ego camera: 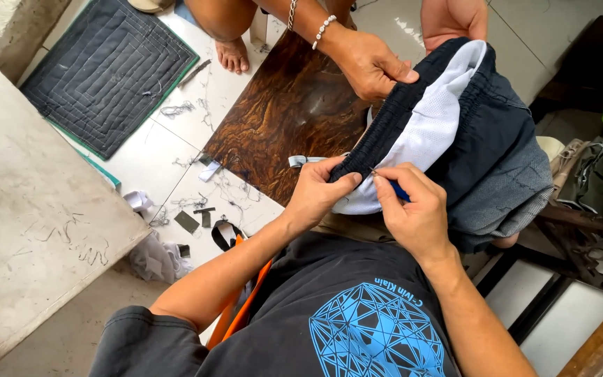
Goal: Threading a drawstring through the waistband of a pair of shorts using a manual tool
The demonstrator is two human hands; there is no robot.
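A dark grey T-shirt (329, 307) with a light-blue geometric print fills the bottom centre of the frame. Just above it, the left hand (315, 195) pinches the elastic waistband of a pair of dark navy shorts (483, 146) between thumb and fingers, closed tight on the cloth. The right hand (413, 209), touching it, has its fingers curled shut around a small blue-handled tool (398, 190), its tip at the waistband seam. The shorts hang at centre right, their white mesh lining (434, 119) turned outward. At the top centre another person's hand (368, 63), wearing bead bracelets, grips the far waistband edge. A brown patterned board (280, 119) lies beneath; a grey quilted mat (106, 70) sits upper left, fabric scraps (190, 216) on the white floor tiles.
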